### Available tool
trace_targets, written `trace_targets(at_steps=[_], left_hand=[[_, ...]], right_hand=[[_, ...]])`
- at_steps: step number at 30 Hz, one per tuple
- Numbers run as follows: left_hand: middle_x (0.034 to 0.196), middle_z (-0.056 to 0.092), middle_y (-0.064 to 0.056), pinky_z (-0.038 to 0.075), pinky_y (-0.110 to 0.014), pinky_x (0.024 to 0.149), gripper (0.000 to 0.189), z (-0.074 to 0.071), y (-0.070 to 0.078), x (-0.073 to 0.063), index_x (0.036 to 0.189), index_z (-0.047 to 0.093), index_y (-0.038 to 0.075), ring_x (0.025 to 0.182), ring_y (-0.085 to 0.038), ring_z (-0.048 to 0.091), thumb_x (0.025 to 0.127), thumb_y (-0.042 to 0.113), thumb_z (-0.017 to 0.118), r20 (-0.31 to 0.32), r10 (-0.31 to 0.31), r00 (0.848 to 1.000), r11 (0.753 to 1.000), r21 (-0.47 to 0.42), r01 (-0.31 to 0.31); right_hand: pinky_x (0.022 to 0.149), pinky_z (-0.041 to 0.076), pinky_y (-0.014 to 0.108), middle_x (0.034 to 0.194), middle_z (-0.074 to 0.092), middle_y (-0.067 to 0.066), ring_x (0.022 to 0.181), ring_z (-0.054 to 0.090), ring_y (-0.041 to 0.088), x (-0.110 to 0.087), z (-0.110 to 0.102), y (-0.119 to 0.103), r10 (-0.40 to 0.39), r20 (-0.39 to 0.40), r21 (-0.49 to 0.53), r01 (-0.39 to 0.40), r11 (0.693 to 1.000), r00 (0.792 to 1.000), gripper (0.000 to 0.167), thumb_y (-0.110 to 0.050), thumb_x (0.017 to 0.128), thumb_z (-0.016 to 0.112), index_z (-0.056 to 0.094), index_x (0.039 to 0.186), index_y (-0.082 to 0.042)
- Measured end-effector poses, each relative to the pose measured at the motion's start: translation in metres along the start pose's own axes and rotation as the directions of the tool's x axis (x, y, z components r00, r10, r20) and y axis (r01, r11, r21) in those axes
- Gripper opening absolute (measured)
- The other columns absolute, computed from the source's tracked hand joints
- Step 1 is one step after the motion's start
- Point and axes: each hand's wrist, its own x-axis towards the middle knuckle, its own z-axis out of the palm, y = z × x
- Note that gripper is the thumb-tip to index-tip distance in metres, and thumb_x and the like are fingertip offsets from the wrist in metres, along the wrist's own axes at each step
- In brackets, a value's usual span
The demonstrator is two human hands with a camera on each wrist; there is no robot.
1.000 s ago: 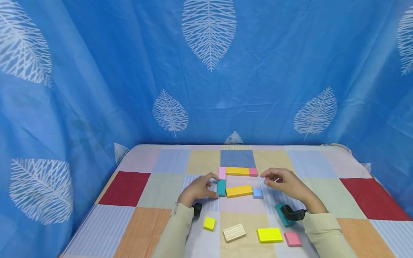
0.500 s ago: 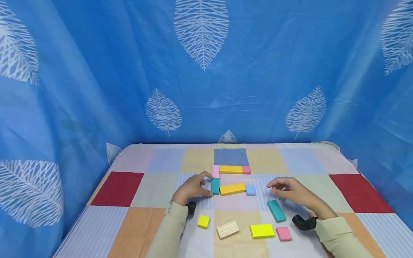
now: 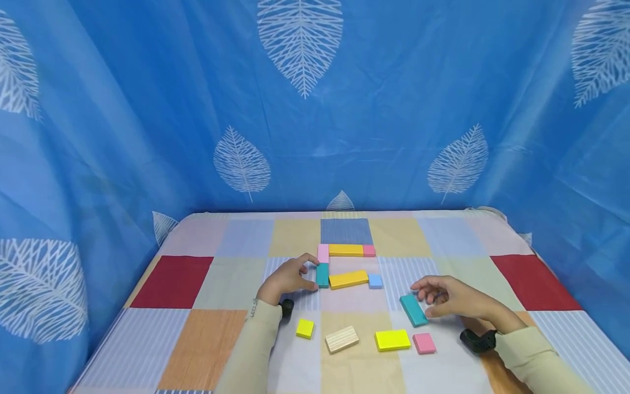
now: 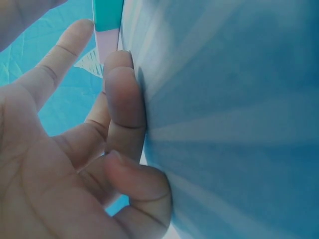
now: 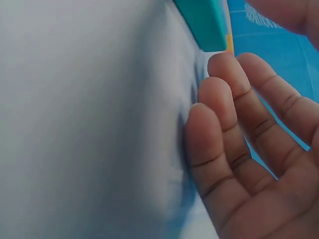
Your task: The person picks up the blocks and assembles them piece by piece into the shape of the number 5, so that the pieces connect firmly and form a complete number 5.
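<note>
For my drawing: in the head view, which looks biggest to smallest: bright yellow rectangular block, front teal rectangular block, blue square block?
Bright yellow rectangular block
Front teal rectangular block
Blue square block: farther away, so real size unsure

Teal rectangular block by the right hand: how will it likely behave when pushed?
The teal rectangular block looks stiff and probably won't bend, given its straight edges. Lying on its broad face on the multicoloured patchwork cloth, it should likely slide rather than roll or tip.
</note>
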Motion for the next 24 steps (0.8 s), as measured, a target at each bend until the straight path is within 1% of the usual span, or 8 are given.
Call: trace_targets(at_steps=[4, 8, 13, 19, 24], left_hand=[[0.124, 0.066, -0.017, 0.056, -0.05, 0.097, 0.052, -0.004, 0.0019, 0.0009, 0.135, 0.065, 0.018, 0.106, -0.032, 0.06, 0.09, 0.012, 0.09, 0.005, -0.012, 1.0, 1.0, 0.007, 0.012], [0.126, 0.066, -0.017, 0.055, -0.05, 0.097, 0.052, -0.0065, 0.0043, 0.0025, 0.136, 0.065, 0.019, 0.107, -0.032, 0.06, 0.09, 0.012, 0.09, 0.002, -0.033, 0.999, 0.999, 0.012, 0.033], [0.13, 0.066, -0.018, 0.055, -0.051, 0.101, 0.053, -0.0069, 0.0055, 0.0044, 0.137, 0.064, 0.021, 0.111, -0.033, 0.06, 0.091, 0.014, 0.089, 0.003, -0.05, 0.999, 0.999, 0.014, 0.05], [0.13, 0.065, -0.017, 0.055, -0.051, 0.101, 0.053, -0.0053, 0.0041, 0.0043, 0.137, 0.064, 0.021, 0.11, -0.033, 0.059, 0.091, 0.014, 0.089, 0.005, -0.056, 0.998, 0.998, 0.01, 0.056], [0.129, 0.065, -0.017, 0.055, -0.05, 0.099, 0.053, -0.0031, 0.0022, 0.0026, 0.136, 0.065, 0.021, 0.109, -0.032, 0.059, 0.09, 0.013, 0.09, 0.015, -0.053, 0.999, 0.999, 0.005, 0.053]], right_hand=[[0.08, 0.054, 0.024, 0.11, 0.064, 0.01, 0.092, 0.057, 0.016, -0.0009, 0.0017, -0.0011, 0.018, -0.005, -0.045, -0.018, 0.999, 1.0, 0.051, 0.0, 0.091, 0.082, 0.059, 0.133, 0.015], [0.082, 0.053, 0.024, 0.11, 0.064, 0.006, 0.092, 0.057, 0.015, -0.0002, 0.0018, -0.0035, 0.066, -0.033, -0.094, -0.069, 0.993, 0.997, 0.051, -0.003, 0.089, 0.085, 0.062, 0.132, 0.011], [0.081, 0.052, 0.024, 0.11, 0.065, 0.005, 0.092, 0.056, 0.015, 0.0003, 0.0012, -0.0053, 0.107, -0.05, -0.108, -0.112, 0.988, 0.993, 0.051, -0.004, 0.088, 0.087, 0.064, 0.131, 0.009], [0.079, 0.051, 0.025, 0.11, 0.065, 0.006, 0.091, 0.055, 0.015, -0.0008, 0.0044, -0.003, 0.079, -0.054, -0.12, -0.085, 0.989, 0.995, 0.05, -0.004, 0.088, 0.087, 0.064, 0.131, 0.011], [0.077, 0.051, 0.024, 0.107, 0.064, 0.003, 0.089, 0.055, 0.015, -0.0017, 0.0105, -0.0031, 0.089, -0.069, -0.132, -0.097, 0.986, 0.994, 0.048, -0.005, 0.088, 0.088, 0.066, 0.129, 0.008]])
